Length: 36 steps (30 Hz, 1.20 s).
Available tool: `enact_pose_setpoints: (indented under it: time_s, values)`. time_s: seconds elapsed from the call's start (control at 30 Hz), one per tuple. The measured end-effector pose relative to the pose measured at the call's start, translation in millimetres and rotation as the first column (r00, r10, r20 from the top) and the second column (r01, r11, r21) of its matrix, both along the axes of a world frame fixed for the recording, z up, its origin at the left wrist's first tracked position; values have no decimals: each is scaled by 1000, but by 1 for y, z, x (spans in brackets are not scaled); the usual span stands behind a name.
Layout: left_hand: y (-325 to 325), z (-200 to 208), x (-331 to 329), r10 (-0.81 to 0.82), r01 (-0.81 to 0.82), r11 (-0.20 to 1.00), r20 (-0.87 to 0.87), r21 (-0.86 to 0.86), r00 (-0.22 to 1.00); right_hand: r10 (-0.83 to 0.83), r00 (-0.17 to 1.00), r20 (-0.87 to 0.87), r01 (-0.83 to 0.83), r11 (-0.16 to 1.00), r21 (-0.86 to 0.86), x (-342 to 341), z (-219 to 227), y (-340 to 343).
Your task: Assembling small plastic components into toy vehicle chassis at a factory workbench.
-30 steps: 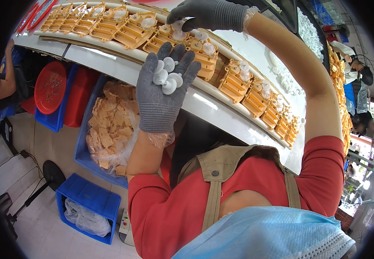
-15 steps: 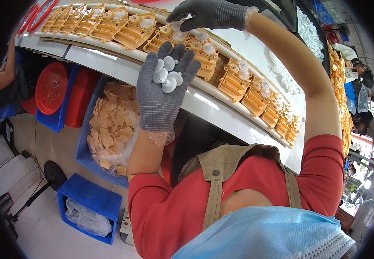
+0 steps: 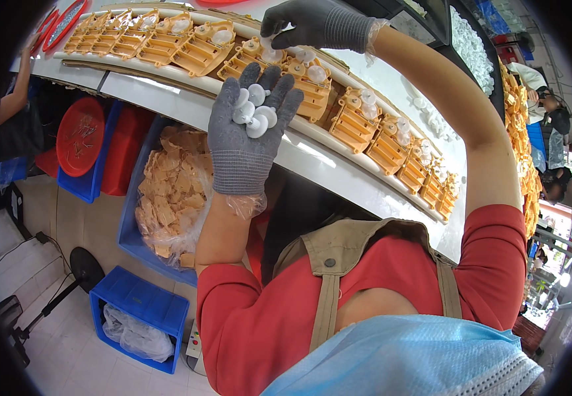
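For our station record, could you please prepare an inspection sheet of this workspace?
Surface: white table bearing cardboard
Job's things: yellow-orange housings in a row; white discs resting in the left grip
Clutter: blue bin of orange pieces; red tray of small bits
Grips: both gloved; left grip open, palm up; right grip at a translucent disc, hold unclear
Cables: thin dark cord, lower left
Surroundings: another person's arm, far left

Matt grey knitted cloth, ribbed at the cuffs, is worn on the left hand and the right hand, while smooth white plastic is seen in the discs on the left palm. Along the near edge of the table, whose top is glossy and white, orange plastic housings are laid on dull brown cardboard.
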<state>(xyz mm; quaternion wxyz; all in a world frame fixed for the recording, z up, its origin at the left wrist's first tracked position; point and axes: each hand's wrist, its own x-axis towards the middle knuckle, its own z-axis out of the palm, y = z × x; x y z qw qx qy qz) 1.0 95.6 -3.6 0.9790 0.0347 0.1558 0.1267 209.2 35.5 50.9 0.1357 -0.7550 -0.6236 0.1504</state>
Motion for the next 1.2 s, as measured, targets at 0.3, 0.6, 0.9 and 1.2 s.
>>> enact_pose_setpoints:
  time_s: [0.3, 0.6, 0.9, 1.2]
  values:
    - [-1, -2, 1, -12, 11, 1000, 28, 10, 1000, 36, 999, -26, -34, 997, 68, 6, -9, -6]
    - [-1, -4, 3, -8, 8, 998, 14, 57, 1000, 85, 996, 36, -86, 996, 35, -2, 7, -1]
    - [-2, -1, 2, 2, -2, 999, -1, 42, 1000, 88, 995, 50, -87, 996, -38, -2, 12, 1]
    - [-3, -6, 5, -7, 6, 1000, 16, 4, 1000, 229, 968, 106, -223, 973, -59, 3, 16, 5]
